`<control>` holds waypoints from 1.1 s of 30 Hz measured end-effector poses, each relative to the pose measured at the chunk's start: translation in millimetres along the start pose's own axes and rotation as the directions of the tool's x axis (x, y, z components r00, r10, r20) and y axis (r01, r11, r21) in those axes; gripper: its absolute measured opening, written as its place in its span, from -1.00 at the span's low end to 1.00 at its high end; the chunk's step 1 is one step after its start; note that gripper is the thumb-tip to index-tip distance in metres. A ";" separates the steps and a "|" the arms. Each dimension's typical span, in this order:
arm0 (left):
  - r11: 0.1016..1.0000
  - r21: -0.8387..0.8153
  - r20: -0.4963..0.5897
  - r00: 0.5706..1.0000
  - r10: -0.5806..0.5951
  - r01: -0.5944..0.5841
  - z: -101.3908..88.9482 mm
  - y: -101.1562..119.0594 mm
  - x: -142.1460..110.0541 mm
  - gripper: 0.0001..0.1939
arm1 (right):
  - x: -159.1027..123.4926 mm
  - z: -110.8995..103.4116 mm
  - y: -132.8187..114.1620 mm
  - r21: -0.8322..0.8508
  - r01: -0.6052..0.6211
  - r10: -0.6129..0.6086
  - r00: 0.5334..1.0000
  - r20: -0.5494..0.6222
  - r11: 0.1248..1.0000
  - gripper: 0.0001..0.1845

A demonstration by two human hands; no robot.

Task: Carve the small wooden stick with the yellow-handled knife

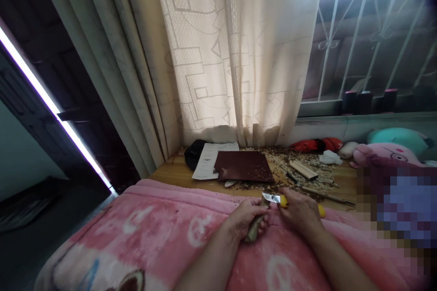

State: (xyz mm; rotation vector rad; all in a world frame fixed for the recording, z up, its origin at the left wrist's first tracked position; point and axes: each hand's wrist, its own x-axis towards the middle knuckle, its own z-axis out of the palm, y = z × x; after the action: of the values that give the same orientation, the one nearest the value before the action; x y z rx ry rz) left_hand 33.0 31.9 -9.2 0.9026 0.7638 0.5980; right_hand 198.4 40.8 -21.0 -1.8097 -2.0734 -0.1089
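Left fingers (pixel 264 221) wrapped round a piece of wood (pixel 251 233), middle hidden. Right fingers (pixel 292 201) gripping a knife (pixel 283 201), handle mostly covered. Beneath fingers: pink blanket (pixel 160 232). Beyond: shaving-strewn table (pixel 177 169), curtain (pixel 208 63). Rightward: pixelated patch (pixel 406 207), unreadable.

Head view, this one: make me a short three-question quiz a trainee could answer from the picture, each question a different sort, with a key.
1. Multiple choice. The right grip holds: a) a white tissue; b) a yellow-handled knife; c) a pink toy.
2. True or false: the dark red board lies on the pink blanket.
3. Short answer: what shape of thing is in the left grip?

Key: 1. b. 2. False; it lies over the wooden surface, overlapping a white sheet. 3. A long, narrow, brownish piece.
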 end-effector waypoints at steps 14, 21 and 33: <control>0.994 -0.063 -0.088 0.993 0.078 -0.084 -12.0 -11.6 8.9 -0.82 | -2.4 6.6 -1.4 -0.053 0.060 -0.058 0.997 0.054 0.997 -0.88; 0.996 -0.050 -0.064 0.995 0.076 -0.079 -8.4 -8.8 5.9 -0.81 | -1.7 6.1 -1.0 -0.035 0.105 -0.103 0.993 0.054 0.994 -0.78; 0.999 -0.009 -0.033 0.999 0.037 -0.037 -4.9 -2.4 1.3 -0.77 | -1.0 8.5 -0.1 -0.065 0.097 -0.094 0.994 0.052 0.993 -0.87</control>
State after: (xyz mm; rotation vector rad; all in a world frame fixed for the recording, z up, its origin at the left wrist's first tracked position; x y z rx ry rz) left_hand 30.2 33.9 -13.7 0.9015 0.7742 0.6497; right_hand 196.4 42.5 -29.1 -1.7681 -2.2159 -0.1633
